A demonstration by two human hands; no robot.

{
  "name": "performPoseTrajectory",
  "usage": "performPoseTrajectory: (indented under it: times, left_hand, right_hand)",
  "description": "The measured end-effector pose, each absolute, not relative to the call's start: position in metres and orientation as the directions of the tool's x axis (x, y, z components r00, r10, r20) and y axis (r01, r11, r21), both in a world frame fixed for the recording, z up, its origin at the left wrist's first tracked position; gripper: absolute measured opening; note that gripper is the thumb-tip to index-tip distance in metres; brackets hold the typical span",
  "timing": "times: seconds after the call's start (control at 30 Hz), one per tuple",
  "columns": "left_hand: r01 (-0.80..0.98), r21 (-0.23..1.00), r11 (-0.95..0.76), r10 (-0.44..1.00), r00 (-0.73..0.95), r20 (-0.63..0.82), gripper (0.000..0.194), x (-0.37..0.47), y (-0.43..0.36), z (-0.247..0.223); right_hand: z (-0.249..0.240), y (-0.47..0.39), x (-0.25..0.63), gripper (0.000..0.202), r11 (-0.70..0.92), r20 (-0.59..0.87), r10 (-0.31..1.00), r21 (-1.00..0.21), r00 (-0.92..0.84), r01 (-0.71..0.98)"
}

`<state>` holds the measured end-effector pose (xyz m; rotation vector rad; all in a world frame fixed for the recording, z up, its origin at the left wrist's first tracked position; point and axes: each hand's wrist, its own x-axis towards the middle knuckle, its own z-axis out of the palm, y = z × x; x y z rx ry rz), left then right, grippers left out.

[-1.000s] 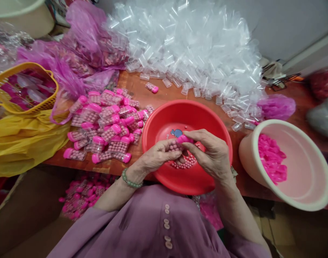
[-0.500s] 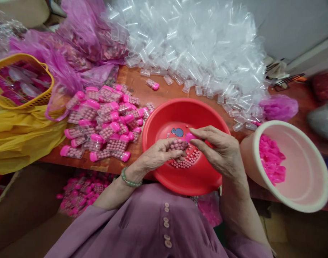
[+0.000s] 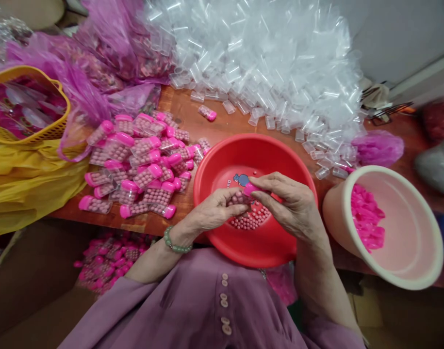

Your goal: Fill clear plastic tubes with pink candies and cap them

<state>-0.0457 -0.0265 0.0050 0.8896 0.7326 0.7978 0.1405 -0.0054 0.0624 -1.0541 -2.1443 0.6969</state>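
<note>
Head view. Left hand (image 3: 218, 211) pinches a bead-filled clear bottle (image 3: 238, 198) between thumb and fingers; right hand (image 3: 292, 203) pinches the pink cap (image 3: 248, 189) at its end. Cap fully seated: cannot tell. Bottle is above the red basin (image 3: 258, 253), at the front edge of the bench (image 3: 180, 103). Loose pink beads (image 3: 248, 222) in basin. Left, near front edge: capped bottles (image 3: 145, 167), piled. Right, front edge: cream tub (image 3: 411, 228) containing pink caps (image 3: 367, 218).

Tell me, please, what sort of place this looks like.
Probably a small handwork workshop: the wooden table bears a heap of clear plastic containers and a pile of filled, pink-capped containers, and a pale tub holds small pink pieces.
</note>
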Motion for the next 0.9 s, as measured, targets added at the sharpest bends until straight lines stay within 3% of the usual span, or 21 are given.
performPoseTrajectory:
  times: [0.23, 0.47, 0.63, 0.9]
  left_hand:
    - [-0.279, 0.876, 0.394, 0.822, 0.534, -0.200, 0.032, -0.044, -0.029, 0.002]
    - [-0.477, 0.724, 0.498, 0.829, 0.508, -0.236, 0.042, -0.046, -0.025, 0.001]
    - [-0.471, 0.721, 0.508, 0.830, 0.490, -0.265, 0.041, -0.047, -0.025, -0.001]
    - [-0.486, 0.733, 0.476, 0.822, 0.541, -0.176, 0.032, -0.049, -0.025, -0.003]
  right_hand:
    - [0.067, -0.004, 0.155, 0.020, 0.554, 0.217, 0.780, -0.674, -0.586, 0.488]
    - [0.063, -0.005, 0.164, 0.021, 0.502, 0.204, 0.830, -0.680, -0.520, 0.535]
    - [0.066, -0.004, 0.154, 0.023, 0.519, 0.310, 0.844, -0.681, -0.438, 0.517]
    - [0.062, 0.004, 0.133, 0.021, 0.574, 0.337, 0.802, -0.665, -0.493, 0.478]
